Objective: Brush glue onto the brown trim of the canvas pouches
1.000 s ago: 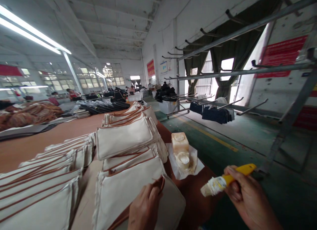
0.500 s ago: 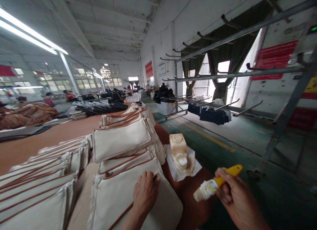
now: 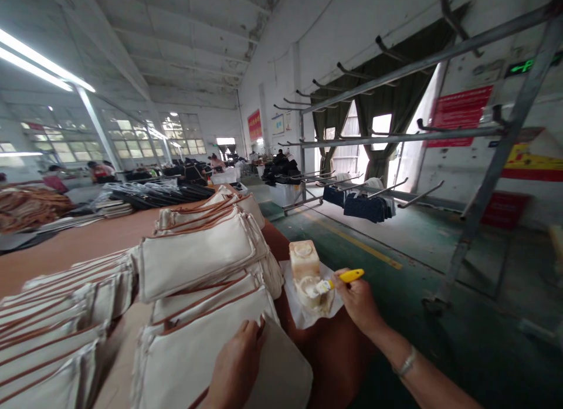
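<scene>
My right hand [image 3: 357, 300] is closed round a paintbrush [image 3: 350, 275] with a yellow handle. Its white-caked bristle end dips into the mouth of a cut-open, glue-smeared plastic container [image 3: 304, 259]. At the front of the stack, my left hand [image 3: 237, 359] has its fingers curled on a cream fabric pouch [image 3: 281, 362], by a brown-trimmed edge; its fingertips are partly hidden. More cream pouches [image 3: 197, 256] with brown edging are piled just behind. The container stands on a white sheet [image 3: 290, 291] to the right of the pile.
Rows of overlapping cream pouches [image 3: 53, 338] lie at the left on the brown table [image 3: 109, 230]. Dark plastic-wrapped pieces [image 3: 162, 195] and brown pieces [image 3: 33, 209] are farther back. Right of the table stands a metal rack [image 3: 378, 140] with prongs, carrying dark items [image 3: 365, 205].
My right hand has moved left and forward, bringing the brush from beside the table to the container's mouth. My left hand stays on the pouch. The view has turned slightly right.
</scene>
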### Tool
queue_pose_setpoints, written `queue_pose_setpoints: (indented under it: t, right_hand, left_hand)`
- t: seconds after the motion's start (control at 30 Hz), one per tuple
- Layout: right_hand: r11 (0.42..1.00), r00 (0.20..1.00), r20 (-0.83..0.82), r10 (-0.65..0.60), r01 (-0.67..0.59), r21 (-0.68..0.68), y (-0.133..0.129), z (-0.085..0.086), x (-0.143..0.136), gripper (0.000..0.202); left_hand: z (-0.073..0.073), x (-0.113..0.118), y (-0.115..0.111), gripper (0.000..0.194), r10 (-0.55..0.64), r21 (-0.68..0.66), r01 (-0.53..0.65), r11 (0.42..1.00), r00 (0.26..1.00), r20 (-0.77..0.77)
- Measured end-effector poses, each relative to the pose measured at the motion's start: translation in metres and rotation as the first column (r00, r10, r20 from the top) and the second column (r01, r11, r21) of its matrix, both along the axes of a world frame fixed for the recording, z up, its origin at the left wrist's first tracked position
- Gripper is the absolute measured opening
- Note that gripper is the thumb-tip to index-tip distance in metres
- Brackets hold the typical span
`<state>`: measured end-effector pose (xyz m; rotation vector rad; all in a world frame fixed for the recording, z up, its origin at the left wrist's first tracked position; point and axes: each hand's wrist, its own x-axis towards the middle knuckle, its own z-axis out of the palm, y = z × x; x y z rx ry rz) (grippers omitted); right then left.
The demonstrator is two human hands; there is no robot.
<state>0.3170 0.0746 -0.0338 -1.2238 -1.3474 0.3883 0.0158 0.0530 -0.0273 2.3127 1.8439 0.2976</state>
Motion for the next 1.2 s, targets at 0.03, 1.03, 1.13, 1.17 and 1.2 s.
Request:
queue_pose_setpoints:
  t: [0.03,1.03,1.13,1.17,1.2]
  right_hand:
    - [1.0,1.0,0.021,0.018,-0.018,-0.001,0.01,-0.002,-0.003,0.039]
    - [0.964,0.868,-0.435,0.237,-0.266,-0.005,-0.04,0.027,-0.039,0.031]
    - [0.94,0.866,-0.398,0.302,-0.339,-0.023,-0.052,0.041,-0.061,0.033]
    - [0.942,0.881,-0.362,0.304,-0.336,-0.026,-0.054,0.045,-0.066,0.034]
    - [0.947,0.898,-0.324,0.298,-0.322,-0.02,-0.055,0.048,-0.071,0.035]
  left_hand:
    - [0.011,-0.004,-0.001,0.025,-0.046,0.002,0.046,0.999,0.999,-0.022]
    - [0.028,-0.007,-0.006,0.039,0.05,-0.337,0.373,0.864,0.604,0.796]
    - [0.034,-0.003,-0.013,0.042,0.07,-0.356,0.389,0.85,0.586,0.807]
    - [0.036,-0.003,-0.015,0.043,0.069,-0.366,0.396,0.842,0.594,0.801]
    - [0.037,-0.003,-0.017,0.043,0.063,-0.372,0.401,0.837,0.605,0.794]
